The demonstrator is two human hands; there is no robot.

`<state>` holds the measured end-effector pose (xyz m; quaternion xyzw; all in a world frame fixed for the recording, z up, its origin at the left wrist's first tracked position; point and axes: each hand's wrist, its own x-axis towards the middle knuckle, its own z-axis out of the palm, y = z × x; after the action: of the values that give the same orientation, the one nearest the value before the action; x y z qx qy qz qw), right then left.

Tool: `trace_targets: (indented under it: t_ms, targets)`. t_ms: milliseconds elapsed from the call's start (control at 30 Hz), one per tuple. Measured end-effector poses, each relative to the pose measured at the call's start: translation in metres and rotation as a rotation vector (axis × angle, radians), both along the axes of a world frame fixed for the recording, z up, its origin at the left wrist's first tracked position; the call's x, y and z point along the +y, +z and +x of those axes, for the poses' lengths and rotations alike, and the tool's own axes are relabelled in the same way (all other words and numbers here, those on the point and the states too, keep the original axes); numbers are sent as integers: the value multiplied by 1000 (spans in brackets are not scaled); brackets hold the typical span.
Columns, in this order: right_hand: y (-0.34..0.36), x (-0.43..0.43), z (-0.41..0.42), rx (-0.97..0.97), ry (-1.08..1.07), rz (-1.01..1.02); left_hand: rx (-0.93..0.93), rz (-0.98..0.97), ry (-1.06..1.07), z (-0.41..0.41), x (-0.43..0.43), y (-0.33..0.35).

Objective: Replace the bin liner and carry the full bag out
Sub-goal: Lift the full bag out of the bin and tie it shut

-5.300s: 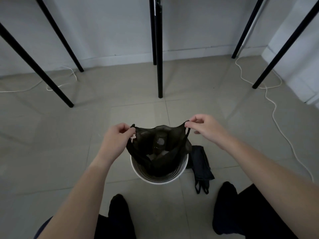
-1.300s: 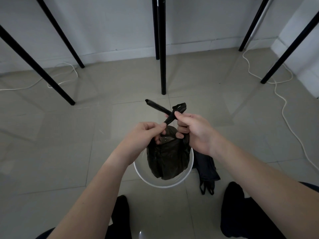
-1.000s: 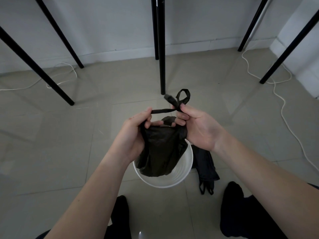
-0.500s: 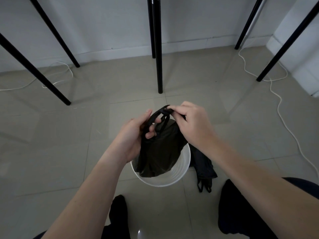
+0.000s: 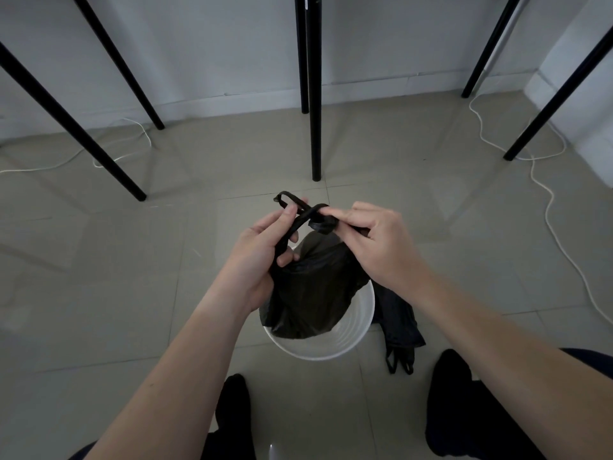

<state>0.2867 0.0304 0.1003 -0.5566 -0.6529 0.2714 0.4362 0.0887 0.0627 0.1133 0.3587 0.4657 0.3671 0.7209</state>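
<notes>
A full black bin bag (image 5: 311, 293) hangs lifted partly out of the round white bin (image 5: 351, 340) on the floor. My left hand (image 5: 262, 257) grips one twisted handle of the bag near its neck. My right hand (image 5: 371, 240) pinches the other handle, which is crossed over the first in a knot above the bag. A folded spare black liner (image 5: 398, 320) lies flat on the tiles just right of the bin.
Black table legs (image 5: 315, 94) stand ahead, to the left and to the right. White cables (image 5: 560, 220) trail over the tiled floor on the right and at the far left. A white wall closes the back. My feet (image 5: 451, 386) flank the bin.
The bag was open with a handle in each hand; the handles have since been brought together, crossed and looped into a knot, and the bag has risen slightly out of the bin.
</notes>
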Motion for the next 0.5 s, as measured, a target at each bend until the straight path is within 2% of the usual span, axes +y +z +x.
trace_targets:
  t_ms: [100, 167, 300, 400, 500]
  targets:
    - [1, 0, 0, 49, 29, -60, 28, 46, 70, 4, -2, 1]
    - [5, -1, -1, 166, 47, -122, 16, 25, 124, 6, -1, 3]
    - [16, 3, 2, 751, 75, -411, -91, -104, 227, 0, 5, -3]
    - [16, 4, 2, 963, 51, -504, -260, -186, 317, 0, 4, -2]
    - [13, 6, 4, 1269, 6, -597, -463, -276, 393, -1, 5, 0]
